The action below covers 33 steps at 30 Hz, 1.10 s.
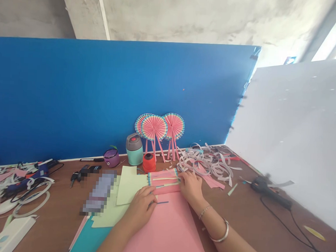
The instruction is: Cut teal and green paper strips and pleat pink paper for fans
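A pink paper sheet (169, 230) lies lengthwise in front of me, and at its far end a folded pink paper strip (165, 190) crosses it, with striped pieces (163, 175) edged in blue just beyond. At the left end of the fold, my left hand (142, 206) is closed on the pink paper, fingers bent and thumb low. My right hand (191, 185) is closed at the right end, its curled fingers pressing the paper down. A thin dark strip (162, 202) shows beside my left thumb. The fingertips' undersides are hidden.
Pink pleated round fans (154, 128) lean on the blue partition (102, 97). Nearby stand a teal flask (134, 156), red container (149, 163) and purple cup (111, 158). Curled white strips (211, 163) lie right, beyond a black corded tool (271, 193). Pale green paper (128, 187) lies left.
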{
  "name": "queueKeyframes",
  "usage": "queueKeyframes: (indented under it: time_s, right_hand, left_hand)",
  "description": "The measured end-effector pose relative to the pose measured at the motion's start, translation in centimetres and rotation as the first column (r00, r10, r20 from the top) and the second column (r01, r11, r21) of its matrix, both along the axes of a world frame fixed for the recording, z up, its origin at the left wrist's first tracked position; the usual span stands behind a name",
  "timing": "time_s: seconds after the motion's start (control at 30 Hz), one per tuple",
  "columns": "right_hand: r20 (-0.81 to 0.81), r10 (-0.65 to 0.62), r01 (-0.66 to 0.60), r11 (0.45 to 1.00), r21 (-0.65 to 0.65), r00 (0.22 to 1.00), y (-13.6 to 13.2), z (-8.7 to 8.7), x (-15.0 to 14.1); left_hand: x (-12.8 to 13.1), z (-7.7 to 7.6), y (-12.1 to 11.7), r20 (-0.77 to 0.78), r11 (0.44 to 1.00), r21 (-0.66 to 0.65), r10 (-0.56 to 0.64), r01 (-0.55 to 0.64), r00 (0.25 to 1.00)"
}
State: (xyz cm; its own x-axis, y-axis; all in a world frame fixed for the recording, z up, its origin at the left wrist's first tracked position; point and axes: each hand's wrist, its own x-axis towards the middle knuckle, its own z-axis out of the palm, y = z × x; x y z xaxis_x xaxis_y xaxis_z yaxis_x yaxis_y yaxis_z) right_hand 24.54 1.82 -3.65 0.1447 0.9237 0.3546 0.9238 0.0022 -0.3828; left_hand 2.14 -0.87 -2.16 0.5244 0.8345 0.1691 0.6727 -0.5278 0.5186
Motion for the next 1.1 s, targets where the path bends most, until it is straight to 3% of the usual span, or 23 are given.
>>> queueKeyframes:
  time_s: [0.23,0.43,0.7,0.8,0.87,0.93,1.03,1.1]
  right_hand:
    - [0.029,0.193,-0.195,0.979,0.062,0.981,0.1,-0.1,-0.8]
    - [0.028,0.218,-0.219,0.973,0.073,0.976,0.1,0.3,-1.5]
    - [0.103,0.307,-0.308,0.951,-0.013,0.946,0.2,-0.1,-1.7]
    - [0.087,0.334,-0.338,0.940,0.042,0.939,0.0,0.0,-1.8]
    - [0.037,0.396,-0.398,0.911,0.113,0.917,-0.4,0.4,-2.0]
    - [-0.004,0.517,-0.510,0.846,0.156,0.856,-1.0,0.9,-2.4]
    - [-0.002,0.660,-0.652,0.742,0.153,0.751,-1.8,1.3,-3.1]
    - [0.007,0.687,-0.681,0.718,0.142,0.726,-2.0,1.2,-3.4]
  left_hand:
    - [0.0,-0.2,0.1,0.012,1.000,0.021,-0.006,0.005,1.000]
    - [0.1,0.4,-0.1,0.009,1.000,0.012,0.001,-0.001,1.000]
    - [0.2,0.2,-0.1,-0.011,1.000,0.010,0.005,-0.005,1.000]
    - [0.2,0.1,-0.1,0.000,1.000,0.008,0.014,-0.014,1.000]
    - [0.2,0.1,0.0,0.018,1.000,0.001,0.028,-0.028,0.999]
    - [0.2,0.0,0.1,0.043,0.999,0.001,0.040,-0.040,0.998]
    - [0.3,-0.2,0.3,0.082,0.998,0.021,0.049,-0.051,0.995]
    - [0.3,-0.4,0.5,0.106,0.998,0.034,0.056,-0.060,0.993]
